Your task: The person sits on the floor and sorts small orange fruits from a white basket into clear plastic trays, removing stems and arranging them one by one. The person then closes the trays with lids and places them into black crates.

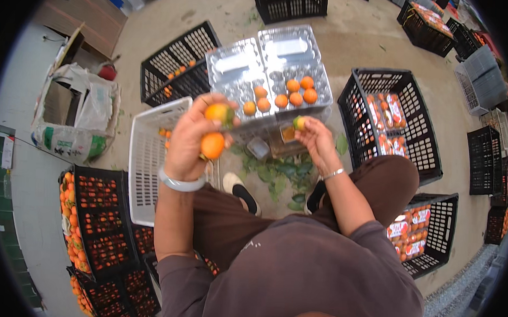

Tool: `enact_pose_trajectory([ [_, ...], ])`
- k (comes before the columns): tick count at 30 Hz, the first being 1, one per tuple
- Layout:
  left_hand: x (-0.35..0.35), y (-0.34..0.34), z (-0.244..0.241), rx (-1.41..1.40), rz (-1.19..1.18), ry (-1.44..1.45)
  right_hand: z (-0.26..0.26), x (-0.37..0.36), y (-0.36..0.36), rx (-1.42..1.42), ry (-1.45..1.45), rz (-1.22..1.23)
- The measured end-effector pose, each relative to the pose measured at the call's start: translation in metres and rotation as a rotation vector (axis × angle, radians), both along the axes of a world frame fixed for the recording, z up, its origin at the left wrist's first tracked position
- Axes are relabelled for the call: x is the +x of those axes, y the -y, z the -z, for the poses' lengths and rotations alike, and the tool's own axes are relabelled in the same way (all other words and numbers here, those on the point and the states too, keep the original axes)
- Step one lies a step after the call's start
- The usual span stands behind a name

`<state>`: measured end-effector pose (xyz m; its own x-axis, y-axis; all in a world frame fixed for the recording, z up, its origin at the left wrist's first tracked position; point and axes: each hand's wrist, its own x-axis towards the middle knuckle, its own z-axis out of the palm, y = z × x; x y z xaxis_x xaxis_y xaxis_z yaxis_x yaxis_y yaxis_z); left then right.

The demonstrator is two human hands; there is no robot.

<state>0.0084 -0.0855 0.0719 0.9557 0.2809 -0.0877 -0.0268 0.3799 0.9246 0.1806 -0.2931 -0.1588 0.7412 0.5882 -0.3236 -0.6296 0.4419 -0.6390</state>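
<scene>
My left hand [186, 143] is raised at the left of the clear plastic clamshell trays, gripping two orange fruits. The upper fruit [217, 113] has green at its right end; the lower fruit [212, 145] rests against the fingers. My right hand [318, 141] pinches a small yellow-green thing [299, 122], too blurred to name, in front of the trays. Both trays have their lids up. Three fruits sit at the front of the left tray [236, 87]; several fill cells of the right tray [278, 78].
A white plastic basket [146, 132] stands at my left, near a black crate [180, 40] of loose fruit. Black crates of packed fruit [393, 75] [442, 226] stand at my right. Green leaves [278, 178] litter the floor between my feet. Stacked full crates [102, 177] are at lower left.
</scene>
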Motion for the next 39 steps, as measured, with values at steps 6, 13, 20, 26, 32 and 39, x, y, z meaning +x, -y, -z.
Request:
enact_pose_trajectory([
  [6,-0.013,-0.032,0.012,-0.219,-0.082,0.036,0.066,0.014,-0.031,-0.677,0.355,0.159],
  [13,-0.037,-0.043,0.015,-0.234,-0.17,0.026,0.12,0.024,-0.061,-1.5,1.392,0.027],
  [20,-0.045,-0.043,0.015,-0.303,-0.221,-0.007,0.137,0.038,-0.077,-1.517,1.434,-0.2],
  [26,-0.034,-0.027,0.006,-0.222,-0.222,-0.009,0.03,-0.007,-0.048,-1.15,1.271,0.06],
  [32,-0.036,-0.03,0.012,-0.222,-0.169,-0.016,-0.073,0.012,-0.089,-0.881,1.701,0.346],
  [39,-0.034,-0.032,0.021,-0.245,-0.211,-0.02,-0.04,0.084,-0.129,-1.09,1.77,0.071],
])
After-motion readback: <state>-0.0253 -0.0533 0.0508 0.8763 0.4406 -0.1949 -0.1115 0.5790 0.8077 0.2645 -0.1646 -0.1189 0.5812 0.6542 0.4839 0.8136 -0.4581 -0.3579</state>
